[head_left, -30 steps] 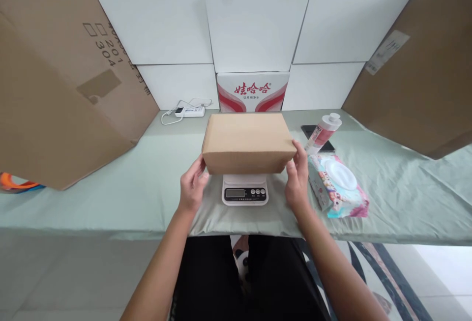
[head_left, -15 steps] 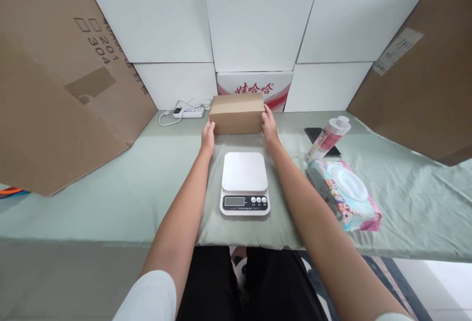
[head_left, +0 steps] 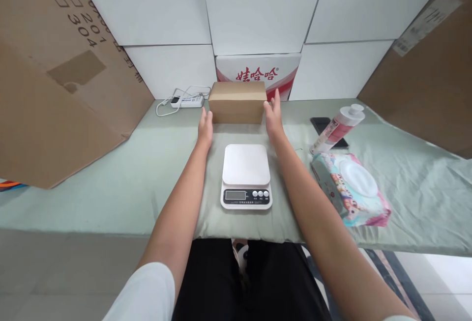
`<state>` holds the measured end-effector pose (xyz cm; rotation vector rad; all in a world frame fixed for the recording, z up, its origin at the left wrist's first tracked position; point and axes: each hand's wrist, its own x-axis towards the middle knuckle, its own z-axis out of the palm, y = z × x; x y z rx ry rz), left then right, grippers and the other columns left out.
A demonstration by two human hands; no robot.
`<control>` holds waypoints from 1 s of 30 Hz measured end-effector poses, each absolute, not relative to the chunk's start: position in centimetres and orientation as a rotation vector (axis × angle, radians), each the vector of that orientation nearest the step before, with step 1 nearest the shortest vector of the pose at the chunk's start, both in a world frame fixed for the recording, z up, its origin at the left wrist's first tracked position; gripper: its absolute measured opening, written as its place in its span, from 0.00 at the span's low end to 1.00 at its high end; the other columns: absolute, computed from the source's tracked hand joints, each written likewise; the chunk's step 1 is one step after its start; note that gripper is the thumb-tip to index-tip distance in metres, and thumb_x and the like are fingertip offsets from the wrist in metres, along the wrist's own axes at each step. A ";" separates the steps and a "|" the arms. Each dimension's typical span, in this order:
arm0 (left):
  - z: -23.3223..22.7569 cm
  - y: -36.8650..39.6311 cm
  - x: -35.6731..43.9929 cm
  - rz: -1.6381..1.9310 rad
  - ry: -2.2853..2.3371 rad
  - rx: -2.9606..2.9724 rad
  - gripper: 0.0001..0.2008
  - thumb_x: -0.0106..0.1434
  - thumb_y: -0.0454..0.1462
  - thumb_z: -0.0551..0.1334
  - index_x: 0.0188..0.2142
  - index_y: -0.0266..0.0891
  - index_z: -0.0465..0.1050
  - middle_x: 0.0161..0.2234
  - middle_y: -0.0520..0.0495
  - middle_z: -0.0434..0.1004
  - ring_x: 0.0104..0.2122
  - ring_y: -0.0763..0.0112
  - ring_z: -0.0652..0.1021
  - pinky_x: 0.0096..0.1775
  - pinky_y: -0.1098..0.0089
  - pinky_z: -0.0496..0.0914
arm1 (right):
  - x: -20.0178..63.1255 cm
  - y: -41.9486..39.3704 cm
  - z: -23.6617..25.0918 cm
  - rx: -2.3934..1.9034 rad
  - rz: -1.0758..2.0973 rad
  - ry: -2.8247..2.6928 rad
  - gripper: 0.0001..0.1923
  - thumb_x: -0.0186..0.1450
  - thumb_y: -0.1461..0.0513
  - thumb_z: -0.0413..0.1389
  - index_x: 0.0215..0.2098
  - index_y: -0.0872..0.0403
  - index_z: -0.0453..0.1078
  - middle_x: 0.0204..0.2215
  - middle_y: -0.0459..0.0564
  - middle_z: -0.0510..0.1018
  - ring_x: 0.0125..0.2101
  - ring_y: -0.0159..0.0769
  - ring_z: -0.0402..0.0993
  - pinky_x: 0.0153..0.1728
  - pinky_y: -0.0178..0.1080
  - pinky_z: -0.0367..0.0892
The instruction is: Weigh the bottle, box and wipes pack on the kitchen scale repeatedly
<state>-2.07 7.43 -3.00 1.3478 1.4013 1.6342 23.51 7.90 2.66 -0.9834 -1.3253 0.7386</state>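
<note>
Cardboard box (head_left: 237,102) on bench (head_left: 110,178) behind scale (head_left: 246,176) — left hand (head_left: 205,127), right hand (head_left: 273,114) flat, fingers spread, flanking its ends.

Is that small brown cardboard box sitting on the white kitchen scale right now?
Apart. The head view shows the cardboard box resting on the green cloth behind the kitchen scale, with a strip of cloth between them. The scale's platform is bare.
</note>
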 end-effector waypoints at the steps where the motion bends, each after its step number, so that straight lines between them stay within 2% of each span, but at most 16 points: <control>1: -2.8 6.8 -2.0 1.637 1.442 1.314 0.39 0.72 0.54 0.60 0.74 0.35 0.60 0.77 0.34 0.54 0.77 0.53 0.56 0.76 0.56 0.51 | 23.8 6.4 4.4 -0.949 0.677 -1.364 0.49 0.65 0.33 0.52 0.75 0.48 0.53 0.77 0.54 0.55 0.78 0.49 0.50 0.76 0.59 0.50; 4: -2.2 4.9 -1.7 1.597 1.613 1.258 0.34 0.70 0.45 0.63 0.71 0.32 0.64 0.75 0.30 0.59 0.76 0.52 0.61 0.74 0.58 0.54 | 25.0 -1.9 9.7 -0.869 0.480 -1.484 0.35 0.71 0.38 0.52 0.68 0.46 0.65 0.69 0.52 0.70 0.72 0.50 0.64 0.73 0.62 0.58; 6: -1.7 4.1 -1.5 1.549 1.741 1.277 0.26 0.68 0.39 0.63 0.63 0.32 0.73 0.69 0.29 0.71 0.70 0.51 0.71 0.71 0.57 0.61 | 26.5 -9.7 11.6 -0.946 0.329 -1.506 0.27 0.74 0.44 0.53 0.65 0.44 0.70 0.65 0.51 0.75 0.68 0.51 0.70 0.71 0.65 0.62; 8: -1.4 3.5 -1.5 1.520 1.872 1.308 0.16 0.68 0.37 0.61 0.52 0.35 0.80 0.57 0.32 0.82 0.61 0.53 0.80 0.65 0.57 0.68 | 28.5 -17.4 11.1 -1.132 0.082 -1.390 0.23 0.73 0.48 0.57 0.63 0.45 0.72 0.61 0.53 0.78 0.65 0.55 0.72 0.69 0.68 0.63; 9: -1.2 3.4 -1.4 1.514 1.930 1.323 0.13 0.68 0.37 0.60 0.46 0.36 0.81 0.52 0.34 0.85 0.56 0.54 0.82 0.62 0.58 0.70 | 29.8 -20.5 10.0 -1.245 -0.038 -1.308 0.25 0.72 0.48 0.59 0.64 0.45 0.72 0.61 0.55 0.77 0.65 0.57 0.72 0.69 0.70 0.62; 11: -1.0 3.1 -1.4 1.512 2.008 1.344 0.09 0.68 0.37 0.60 0.40 0.38 0.79 0.46 0.37 0.86 0.50 0.57 0.83 0.57 0.61 0.72 | 32.4 -24.7 7.1 -1.482 -0.241 -1.203 0.36 0.66 0.45 0.65 0.68 0.48 0.68 0.63 0.61 0.74 0.65 0.62 0.70 0.69 0.72 0.61; 14: -0.7 3.0 -1.3 1.494 2.046 1.370 0.07 0.67 0.39 0.61 0.35 0.39 0.75 0.42 0.39 0.85 0.45 0.60 0.82 0.52 0.64 0.72 | 36.0 -26.1 2.7 -1.751 -0.246 -1.246 0.59 0.58 0.34 0.64 0.75 0.58 0.57 0.66 0.71 0.68 0.68 0.73 0.63 0.66 0.76 0.59; 16: -0.7 3.0 -1.3 1.467 2.059 1.392 0.09 0.68 0.41 0.61 0.32 0.40 0.73 0.39 0.40 0.84 0.43 0.60 0.82 0.50 0.65 0.71 | 37.2 -25.0 0.8 -1.824 -0.196 -1.268 0.65 0.56 0.32 0.64 0.76 0.62 0.53 0.66 0.75 0.66 0.67 0.74 0.61 0.65 0.75 0.59; 22: -0.9 2.9 -1.4 1.423 2.086 1.413 0.11 0.68 0.42 0.61 0.29 0.42 0.69 0.36 0.43 0.82 0.39 0.62 0.79 0.46 0.65 0.68 | 36.6 -22.5 0.0 -1.922 -0.167 -1.188 0.56 0.57 0.41 0.65 0.74 0.62 0.57 0.62 0.74 0.65 0.66 0.71 0.61 0.62 0.74 0.62; 27: -1.0 3.2 -1.4 1.456 2.079 1.420 0.13 0.68 0.41 0.61 0.27 0.42 0.67 0.33 0.45 0.80 0.36 0.64 0.75 0.44 0.66 0.66 | 37.0 -23.0 0.7 -1.896 -0.047 -0.996 0.54 0.51 0.42 0.69 0.69 0.59 0.66 0.59 0.69 0.68 0.58 0.65 0.70 0.59 0.66 0.68; 30: -0.9 3.2 -1.3 1.502 2.062 1.395 0.13 0.68 0.40 0.62 0.26 0.42 0.66 0.31 0.47 0.79 0.34 0.65 0.75 0.42 0.67 0.65 | 37.1 -22.9 1.6 -1.736 0.274 -0.790 0.49 0.48 0.44 0.73 0.64 0.56 0.71 0.54 0.61 0.76 0.49 0.54 0.77 0.51 0.57 0.75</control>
